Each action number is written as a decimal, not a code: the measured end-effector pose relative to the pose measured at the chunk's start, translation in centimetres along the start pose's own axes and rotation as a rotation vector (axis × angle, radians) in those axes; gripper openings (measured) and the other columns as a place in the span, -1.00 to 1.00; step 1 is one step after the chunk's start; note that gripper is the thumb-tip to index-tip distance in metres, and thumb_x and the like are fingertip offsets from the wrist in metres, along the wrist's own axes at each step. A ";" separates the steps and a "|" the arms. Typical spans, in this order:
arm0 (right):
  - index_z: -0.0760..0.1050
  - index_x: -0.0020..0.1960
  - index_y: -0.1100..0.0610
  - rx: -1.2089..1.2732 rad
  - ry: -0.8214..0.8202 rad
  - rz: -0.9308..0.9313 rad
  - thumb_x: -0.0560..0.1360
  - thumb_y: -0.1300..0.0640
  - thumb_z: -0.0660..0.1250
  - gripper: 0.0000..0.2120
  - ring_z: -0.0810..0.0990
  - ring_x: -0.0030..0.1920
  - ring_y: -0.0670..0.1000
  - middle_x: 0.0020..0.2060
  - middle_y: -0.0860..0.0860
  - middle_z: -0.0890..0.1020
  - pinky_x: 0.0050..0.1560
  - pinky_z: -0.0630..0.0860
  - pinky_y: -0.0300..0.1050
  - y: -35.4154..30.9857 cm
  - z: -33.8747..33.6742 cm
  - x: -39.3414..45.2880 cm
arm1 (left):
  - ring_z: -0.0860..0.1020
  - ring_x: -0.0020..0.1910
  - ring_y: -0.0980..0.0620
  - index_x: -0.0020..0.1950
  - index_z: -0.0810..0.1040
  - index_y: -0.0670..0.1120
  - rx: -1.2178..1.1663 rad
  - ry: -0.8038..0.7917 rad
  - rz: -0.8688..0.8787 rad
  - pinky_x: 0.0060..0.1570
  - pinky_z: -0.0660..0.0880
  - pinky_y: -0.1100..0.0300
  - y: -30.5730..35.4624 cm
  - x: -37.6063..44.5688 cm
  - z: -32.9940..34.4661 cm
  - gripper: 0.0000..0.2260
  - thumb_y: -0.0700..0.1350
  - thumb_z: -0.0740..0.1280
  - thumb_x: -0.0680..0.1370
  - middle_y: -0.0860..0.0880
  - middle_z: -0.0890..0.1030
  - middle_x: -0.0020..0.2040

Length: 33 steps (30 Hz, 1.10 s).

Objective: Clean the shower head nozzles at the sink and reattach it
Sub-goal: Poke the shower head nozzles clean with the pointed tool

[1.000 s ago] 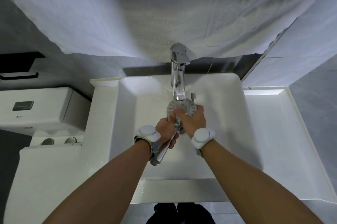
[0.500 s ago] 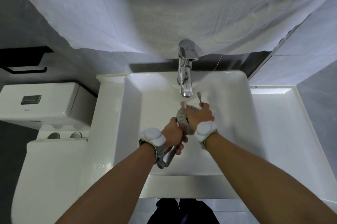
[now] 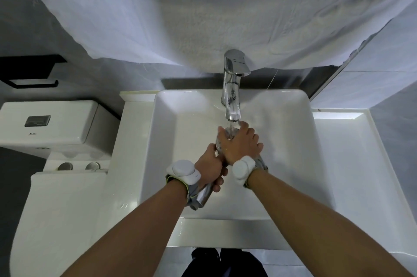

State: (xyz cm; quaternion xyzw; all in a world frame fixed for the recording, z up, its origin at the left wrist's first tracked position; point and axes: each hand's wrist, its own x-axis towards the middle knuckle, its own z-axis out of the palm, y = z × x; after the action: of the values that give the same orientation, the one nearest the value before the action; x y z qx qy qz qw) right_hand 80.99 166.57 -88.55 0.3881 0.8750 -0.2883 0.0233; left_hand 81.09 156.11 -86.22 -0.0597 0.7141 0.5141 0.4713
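One shower head over one sink, under the one running tap — left hand clenched round its chrome handle, right hand laid over its face, fingers spread, clasping it

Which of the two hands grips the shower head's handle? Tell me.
The left hand: its fingers curl round the chrome handle of the shower head. The right hand lies over the head's face under the tap.

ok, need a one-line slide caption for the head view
Left hand grips the shower head handle over the sink; right hand covers its face under the running faucet.
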 end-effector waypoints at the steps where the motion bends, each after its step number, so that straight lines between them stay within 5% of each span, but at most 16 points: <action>1: 0.37 0.27 0.11 0.019 -0.056 0.033 0.52 -0.32 0.10 -0.43 0.49 0.14 0.19 0.14 0.12 0.53 0.13 0.35 0.04 0.1 -0.5 1.3 | 0.31 -0.58 0.01 0.10 0.28 -0.01 0.010 -0.008 0.002 -0.53 0.30 0.25 0.1 0.0 0.0 -0.88 -0.01 0.11 0.62 -0.12 0.44 -0.29; 3: 0.45 0.20 0.22 0.101 -0.224 0.127 0.63 -0.11 0.01 -0.54 0.54 0.11 0.22 0.12 0.21 0.58 0.06 0.40 -0.04 0.4 -1.3 3.6 | 0.30 -0.57 0.00 0.12 0.28 0.02 0.023 -0.019 0.003 -0.52 0.29 0.25 -0.2 -0.1 -0.2 -0.88 0.01 0.10 0.62 -0.13 0.43 -0.27; 5: 0.47 0.15 0.28 0.141 -0.217 0.111 0.65 -0.03 -0.01 -0.56 0.54 0.06 0.22 0.11 0.24 0.58 0.05 0.45 -0.03 0.6 -1.4 3.9 | 0.29 -0.56 0.00 0.12 0.27 0.03 0.033 -0.025 0.001 -0.51 0.28 0.25 -0.1 0.0 -0.3 -0.88 0.02 0.09 0.62 -0.14 0.42 -0.25; 9: 0.38 0.20 0.14 -0.023 0.016 -0.137 0.54 -0.32 0.06 -0.45 0.50 0.02 0.17 0.03 0.11 0.51 -0.01 0.47 0.04 0.2 0.0 0.0 | 0.27 -0.60 0.04 0.07 0.28 -0.01 -0.009 -0.020 -0.014 -0.53 0.25 0.28 0.4 0.3 -0.6 -0.92 -0.05 0.06 0.62 -0.12 0.41 -0.28; 14: 0.45 0.06 0.15 0.017 -0.125 -0.100 0.53 -0.34 0.08 -0.44 0.52 -0.15 0.13 -0.14 0.08 0.56 -0.14 0.44 -0.08 0.1 -0.8 3.0 | 0.25 -0.59 0.03 0.03 0.34 -0.01 -0.063 -0.063 -0.080 -0.50 0.23 0.32 0.4 0.3 -1.5 -0.89 -0.01 0.08 0.63 -0.10 0.37 -0.29; 17: 0.56 -0.02 0.18 0.224 -0.312 -0.044 0.57 -0.19 0.14 -0.55 0.54 -0.21 0.11 -0.09 0.15 0.66 -0.24 0.43 -0.15 1.3 -1.5 4.9 | 0.27 -0.60 0.01 -0.02 0.34 -0.04 -0.045 -0.101 -0.072 -0.52 0.27 0.30 0.4 0.5 -2.2 -0.72 0.17 0.13 0.64 -0.09 0.40 -0.35; 21: 0.60 0.04 0.02 0.681 -0.516 0.222 0.28 -0.47 0.29 -0.38 0.65 -0.17 0.12 -0.13 0.06 0.70 -0.38 0.49 -0.17 3.4 -2.8 3.5 | 0.36 -0.61 -0.06 -0.01 0.38 -0.13 0.067 -0.095 0.046 -0.56 0.40 0.20 0.9 1.5 -2.5 -0.50 0.33 0.17 0.56 -0.14 0.46 -0.41; 27: 0.51 -0.09 -0.06 0.752 -0.269 0.183 0.40 -0.26 0.37 -0.72 0.63 -0.19 -0.05 -0.17 -0.04 0.65 -0.32 0.49 -0.19 2.7 -1.5 1.8 | 0.41 -0.61 -0.05 -0.05 0.52 -0.17 0.173 0.068 0.035 -0.56 0.37 0.23 1.9 3.1 -1.5 -0.47 0.31 0.15 0.57 -0.13 0.58 -0.46; 33: 0.57 0.10 0.04 0.397 0.134 0.058 0.57 -0.10 0.24 -0.74 0.58 -0.12 0.17 -0.01 0.11 0.49 -0.11 0.46 -0.09 3.9 -2.1 0.6 | 0.39 -0.62 -0.04 0.12 0.50 -0.25 0.010 0.086 -0.026 -0.56 0.33 0.27 1.8 2.8 -1.1 -0.46 0.20 -0.01 0.67 -0.25 0.61 -0.35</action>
State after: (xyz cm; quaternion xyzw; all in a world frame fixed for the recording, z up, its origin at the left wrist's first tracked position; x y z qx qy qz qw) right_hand 83.67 170.17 -88.92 0.4284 0.7891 -0.4279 -0.1037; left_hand 77.90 157.21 -86.99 -0.0890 0.7354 0.5014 0.4471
